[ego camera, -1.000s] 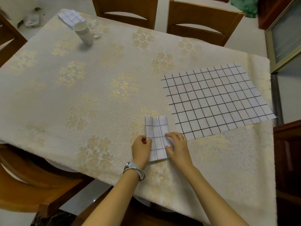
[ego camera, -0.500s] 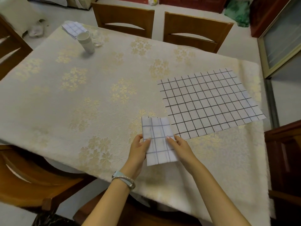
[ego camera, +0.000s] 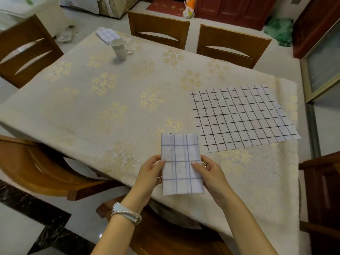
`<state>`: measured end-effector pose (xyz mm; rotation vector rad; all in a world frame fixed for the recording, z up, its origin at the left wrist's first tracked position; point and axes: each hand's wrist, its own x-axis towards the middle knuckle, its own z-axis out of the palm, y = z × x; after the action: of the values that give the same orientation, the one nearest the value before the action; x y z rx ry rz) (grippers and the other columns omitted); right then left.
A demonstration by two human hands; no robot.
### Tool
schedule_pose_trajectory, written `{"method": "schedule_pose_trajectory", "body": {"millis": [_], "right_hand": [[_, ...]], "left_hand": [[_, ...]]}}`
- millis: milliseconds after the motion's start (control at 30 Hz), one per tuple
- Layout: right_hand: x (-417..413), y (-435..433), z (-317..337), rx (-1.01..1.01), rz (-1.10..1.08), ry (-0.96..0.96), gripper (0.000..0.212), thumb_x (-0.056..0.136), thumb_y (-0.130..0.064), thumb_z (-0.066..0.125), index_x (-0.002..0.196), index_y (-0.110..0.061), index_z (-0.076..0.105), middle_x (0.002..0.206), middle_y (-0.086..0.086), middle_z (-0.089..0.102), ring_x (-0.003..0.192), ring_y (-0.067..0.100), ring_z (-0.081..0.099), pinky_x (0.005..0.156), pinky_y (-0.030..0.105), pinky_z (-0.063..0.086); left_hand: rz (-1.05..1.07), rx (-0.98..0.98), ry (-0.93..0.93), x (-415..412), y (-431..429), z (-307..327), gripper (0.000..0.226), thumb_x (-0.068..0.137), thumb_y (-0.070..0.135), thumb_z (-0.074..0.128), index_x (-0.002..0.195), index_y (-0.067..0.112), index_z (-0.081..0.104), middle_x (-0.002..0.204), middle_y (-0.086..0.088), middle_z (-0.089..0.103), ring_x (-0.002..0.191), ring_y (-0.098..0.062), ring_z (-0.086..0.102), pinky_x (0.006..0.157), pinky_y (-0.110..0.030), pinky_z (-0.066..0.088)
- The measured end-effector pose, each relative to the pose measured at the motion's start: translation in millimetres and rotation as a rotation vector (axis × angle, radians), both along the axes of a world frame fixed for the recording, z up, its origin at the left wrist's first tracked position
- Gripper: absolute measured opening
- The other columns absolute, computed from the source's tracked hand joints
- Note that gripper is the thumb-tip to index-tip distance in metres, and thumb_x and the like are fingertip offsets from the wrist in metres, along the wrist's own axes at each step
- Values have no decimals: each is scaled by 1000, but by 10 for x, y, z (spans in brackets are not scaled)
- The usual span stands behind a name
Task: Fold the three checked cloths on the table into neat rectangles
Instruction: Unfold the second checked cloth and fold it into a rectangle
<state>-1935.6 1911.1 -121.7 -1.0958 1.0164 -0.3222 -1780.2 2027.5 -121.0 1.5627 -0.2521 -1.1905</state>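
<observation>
A small folded checked cloth [ego camera: 181, 163] with pale blue lines is held up over the table's near edge. My left hand [ego camera: 150, 173] grips its left side and my right hand [ego camera: 211, 172] grips its right side, thumbs on top. A larger checked cloth [ego camera: 241, 117] with black lines lies spread flat on the table to the right, just beyond the held one. A third folded checked cloth [ego camera: 106, 34] rests at the far left corner of the table.
The table [ego camera: 110, 100] wears a cream cloth with gold flowers. A stack of paper cups [ego camera: 118, 48] and a glass [ego camera: 129, 45] stand near the far left corner. Wooden chairs [ego camera: 160, 29] surround the table; one chair [ego camera: 42, 168] is at my near left.
Both hands have lifted the folded cloth off the table and brought it closer to me. The view has tilted up, showing more of the room.
</observation>
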Motion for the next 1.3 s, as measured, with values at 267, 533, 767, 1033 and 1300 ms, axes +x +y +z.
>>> {"method": "schedule_pose_trajectory", "body": {"millis": [267,533,767,1033,1300], "right_hand": [[188,335,285,-26,134,-13,22,96,-21,60,117,-27,66,109,-2,74,98,14,71,81,34,60],[703,655,482,-45,164,-30,26,96,-21,60,121,-26,63,114,2,72,104,20,69,90,44,57],[956,920,652,-53,102,-78,26,96,-18,58,121,-25,63,114,0,71,101,15,70,76,32,60],[1549,1146,962,-117,144,-147,21,98,-17,57,115,-25,65,105,-5,74,97,13,71,76,32,60],[2370,1327,1010,-97,358,-178,18,98,-23,57,111,-33,65,103,-15,74,96,9,71,71,26,59]], "left_hand": [[74,-57,15,164,532,187,23,100,22,50,118,15,64,106,-7,76,98,-23,72,81,-36,58],[115,-91,-33,600,903,383,21,99,24,52,116,16,62,102,-7,76,96,-24,73,79,-37,59],[27,-118,-94,1018,1055,617,26,97,27,54,119,16,61,103,-9,76,98,-28,72,87,-47,57],[52,-182,-117,1604,1400,896,25,97,24,53,119,16,61,104,-9,76,96,-25,73,82,-42,57],[267,-162,-143,2104,1855,980,24,99,19,51,120,15,62,105,-9,76,97,-25,73,78,-36,60]]}}
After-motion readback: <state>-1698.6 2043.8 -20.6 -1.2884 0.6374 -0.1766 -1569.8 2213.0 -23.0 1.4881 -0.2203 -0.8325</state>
